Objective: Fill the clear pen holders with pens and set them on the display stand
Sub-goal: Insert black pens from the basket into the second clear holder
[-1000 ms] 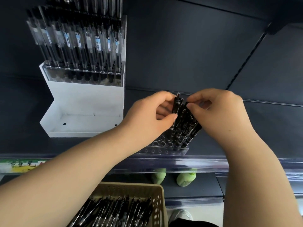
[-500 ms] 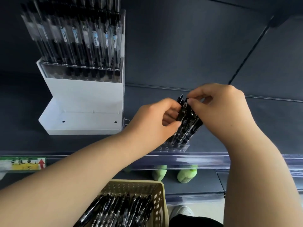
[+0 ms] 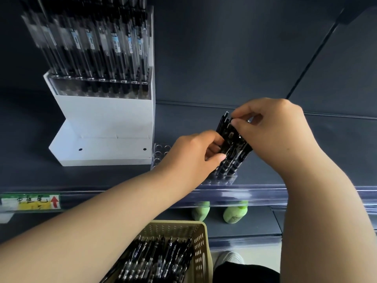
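Observation:
A clear pen holder [image 3: 222, 179] with rows of round holes lies on the dark shelf, partly hidden by my left hand. Several black pens [image 3: 231, 148] stand bunched in its right end. My left hand [image 3: 195, 156] grips the bunch from the left at mid height. My right hand [image 3: 271, 129] pinches the top of one pen from the right. The white display stand [image 3: 102, 127] sits at the left, its upper tier carrying a filled clear holder [image 3: 98, 86] of upright pens.
A beige perforated basket [image 3: 201, 248] full of black pens sits below, near my body. Two green bottles [image 3: 234, 213] stand on the lower shelf. A clear price rail [image 3: 244, 194] runs along the shelf edge, with a green and yellow label [image 3: 30, 201] at the left.
Both hands stay on the pen bunch; my right hand has lifted slightly and now pinches a pen top. The view shifted a little, so everything sits lower in frame.

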